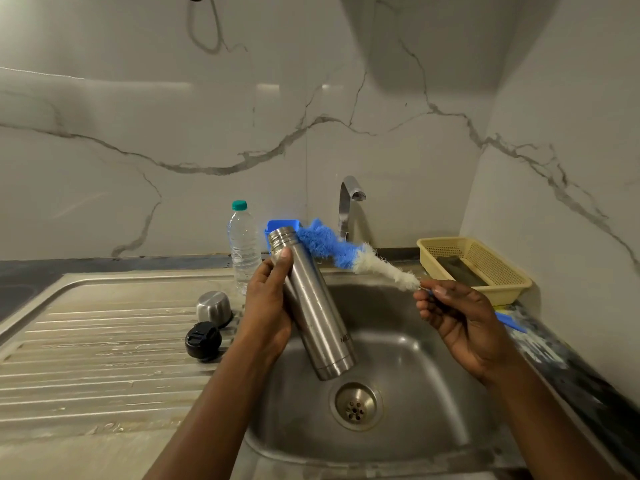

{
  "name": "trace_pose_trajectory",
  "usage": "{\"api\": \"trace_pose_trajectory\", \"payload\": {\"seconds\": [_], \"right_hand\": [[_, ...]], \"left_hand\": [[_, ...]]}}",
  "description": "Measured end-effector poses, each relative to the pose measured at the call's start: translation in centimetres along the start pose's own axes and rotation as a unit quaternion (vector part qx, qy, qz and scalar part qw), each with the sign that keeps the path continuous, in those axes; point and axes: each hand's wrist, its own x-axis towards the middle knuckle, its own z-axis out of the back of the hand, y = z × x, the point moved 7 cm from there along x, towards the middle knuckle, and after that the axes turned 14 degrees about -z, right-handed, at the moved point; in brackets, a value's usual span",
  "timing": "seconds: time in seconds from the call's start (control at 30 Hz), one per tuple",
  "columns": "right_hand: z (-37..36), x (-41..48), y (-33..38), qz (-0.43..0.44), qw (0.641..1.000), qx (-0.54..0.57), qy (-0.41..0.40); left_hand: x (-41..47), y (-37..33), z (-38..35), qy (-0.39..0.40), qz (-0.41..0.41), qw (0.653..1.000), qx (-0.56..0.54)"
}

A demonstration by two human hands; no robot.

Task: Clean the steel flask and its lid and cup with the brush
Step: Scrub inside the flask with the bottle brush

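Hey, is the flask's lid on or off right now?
Off. The flask shows a bare threaded neck, and the black lid sits on the drainboard beside the steel cup.

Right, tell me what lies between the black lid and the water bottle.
The steel cup, upside down on the drainboard, sits between black lid and water bottle, seen in the head view.

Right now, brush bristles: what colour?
Brush bristles: blue toward the tip, white nearer the handle. Head view.

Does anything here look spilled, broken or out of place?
Nothing broken or spilled. The dark counter right of the sink bears whitish smears, and the drainboard shows pale streaks. The lid and cup sit off the flask, on the drainboard.
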Motion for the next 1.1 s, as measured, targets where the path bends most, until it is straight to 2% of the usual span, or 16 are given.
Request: {"api": "trace_pose_trajectory", "payload": {"seconds": [0.4,0.73,0.9,1.1], "right_hand": [[-0.3,-0.3,0.1,-0.003,0.999,0.024,-0.023],[-2.0,0.1,-1.3,-0.023,1.000,0.010,-0.008],[-1.5,0.0,-0.8,-0.013,1.000,0.016,-0.010],[-0.8,-0.4,-0.5,-0.027,0.999,0.028,-0.019]], "left_hand": [[-0.1,0.1,0.2,0.023,0.001,0.997,0.078],[-0.5,0.2,-0.2,0.017,0.029,0.999,0.034],[-0.4,0.3,-0.6,0.047,0.012,0.997,0.067],[0.0,0.0,0.5,-0.003,0.029,1.000,0.010]]}}
